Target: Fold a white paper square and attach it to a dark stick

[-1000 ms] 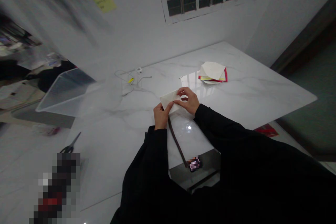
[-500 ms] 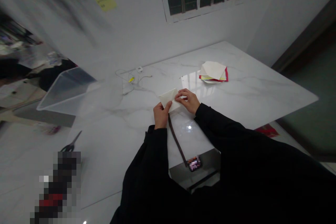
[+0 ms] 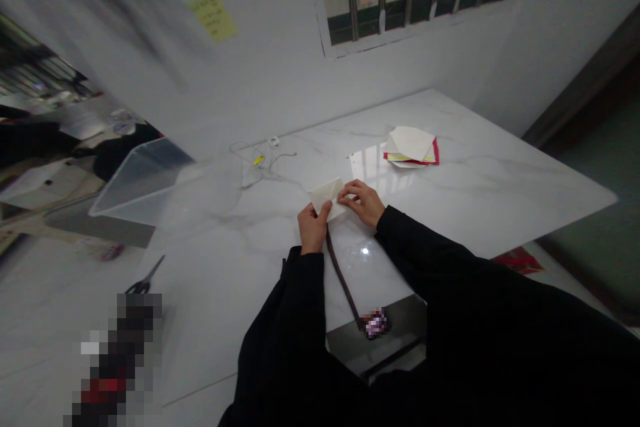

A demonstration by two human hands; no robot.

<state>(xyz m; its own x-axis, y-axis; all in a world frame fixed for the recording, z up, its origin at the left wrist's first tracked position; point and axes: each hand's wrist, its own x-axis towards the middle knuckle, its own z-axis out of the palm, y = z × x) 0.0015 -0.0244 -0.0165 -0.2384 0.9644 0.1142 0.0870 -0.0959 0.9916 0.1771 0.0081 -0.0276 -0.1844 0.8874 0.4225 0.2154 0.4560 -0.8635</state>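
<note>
A small folded sheet of cream paper is held between my hands above the marble-patterned table. My left hand grips its lower left part, the thumb lying on top and the fingers behind. At the right edge, my right hand pinches the paper with thumb and fingertips. A dark strap runs from below the paper toward my body, ending at a blurred-out item. Farther back on the right lies a stack of cream, yellow and red papers.
A white cable with a yellow tag and a small white plug lie near the wall. To the left are a clear plastic bin, scissors and a pixelated dark object. A person's dark sleeve shows beyond the bin.
The view has tilted slightly, so everything sits a little lower and farther right. Both hands keep hold of the paper, with hardly any visible change in their grip.
</note>
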